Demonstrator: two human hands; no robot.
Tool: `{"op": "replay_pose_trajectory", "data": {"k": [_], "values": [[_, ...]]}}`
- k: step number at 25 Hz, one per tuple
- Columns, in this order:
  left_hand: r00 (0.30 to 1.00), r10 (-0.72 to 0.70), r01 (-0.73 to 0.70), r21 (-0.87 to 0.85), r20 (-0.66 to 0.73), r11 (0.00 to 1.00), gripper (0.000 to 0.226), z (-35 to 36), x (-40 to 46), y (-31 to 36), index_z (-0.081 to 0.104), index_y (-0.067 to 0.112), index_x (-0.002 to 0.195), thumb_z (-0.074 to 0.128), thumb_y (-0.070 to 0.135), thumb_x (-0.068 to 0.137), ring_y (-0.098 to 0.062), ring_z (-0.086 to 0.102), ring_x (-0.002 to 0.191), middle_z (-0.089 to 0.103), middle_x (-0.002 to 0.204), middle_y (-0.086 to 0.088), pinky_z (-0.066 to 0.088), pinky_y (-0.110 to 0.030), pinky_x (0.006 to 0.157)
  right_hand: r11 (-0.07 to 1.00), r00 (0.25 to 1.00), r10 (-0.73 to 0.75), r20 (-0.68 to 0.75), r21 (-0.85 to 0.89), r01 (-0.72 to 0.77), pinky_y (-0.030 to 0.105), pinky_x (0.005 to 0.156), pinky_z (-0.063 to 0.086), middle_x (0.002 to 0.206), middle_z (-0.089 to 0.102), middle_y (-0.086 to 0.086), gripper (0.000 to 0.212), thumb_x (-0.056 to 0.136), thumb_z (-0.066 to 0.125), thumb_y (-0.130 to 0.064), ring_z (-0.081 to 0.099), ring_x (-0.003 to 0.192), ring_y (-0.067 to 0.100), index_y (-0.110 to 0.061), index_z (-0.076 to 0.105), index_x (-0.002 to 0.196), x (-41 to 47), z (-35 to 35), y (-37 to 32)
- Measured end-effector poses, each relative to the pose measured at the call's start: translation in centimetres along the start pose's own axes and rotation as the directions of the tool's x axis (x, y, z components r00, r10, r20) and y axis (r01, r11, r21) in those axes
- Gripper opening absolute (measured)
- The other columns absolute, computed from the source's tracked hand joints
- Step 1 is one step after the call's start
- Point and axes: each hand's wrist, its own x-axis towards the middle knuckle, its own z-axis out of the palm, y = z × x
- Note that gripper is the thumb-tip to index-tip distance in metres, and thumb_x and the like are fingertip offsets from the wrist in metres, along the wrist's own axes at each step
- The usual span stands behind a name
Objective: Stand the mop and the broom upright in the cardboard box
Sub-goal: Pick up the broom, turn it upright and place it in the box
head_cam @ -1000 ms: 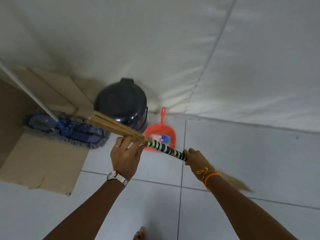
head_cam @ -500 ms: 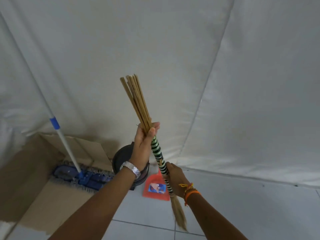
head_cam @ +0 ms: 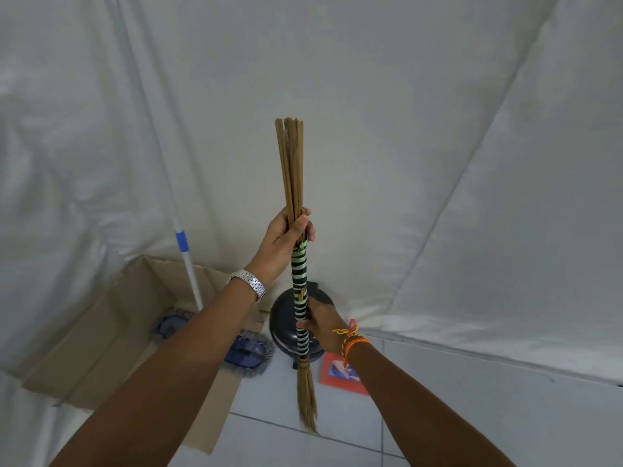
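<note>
Broom: upright, frame centre
Left hand: fingers clamped on its sticks
Right hand: fingers wrapped round its striped binding

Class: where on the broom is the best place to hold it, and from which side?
Grip the broom on its green banded wrap, coming from the side. It is upright, and the wrap is firm, unlike the loose sticks above or the soft bristles below.
</note>
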Motion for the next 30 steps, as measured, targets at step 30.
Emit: {"op": "replay_pose_trajectory", "data": {"k": [30], "values": [[0.99,-0.119,0.125,0.079,-0.077,0.989,0.017,-49.9,1.9,-4.4,0.047,0.021,0.106,0.045,0.037,0.101,-0.014,0.068,0.079,0.068,0.075,0.007,0.055,-0.031,0.088,0.994,0.988,-0.091,0.127,-0.047,0.097,0.045,0.095,0.05,0.112,0.067,0.018,0.027,0.092,0.059,-0.014,0.061,0.106,0.033,-0.004,0.054,0.117,27.2,35.4,-24.2]]}}
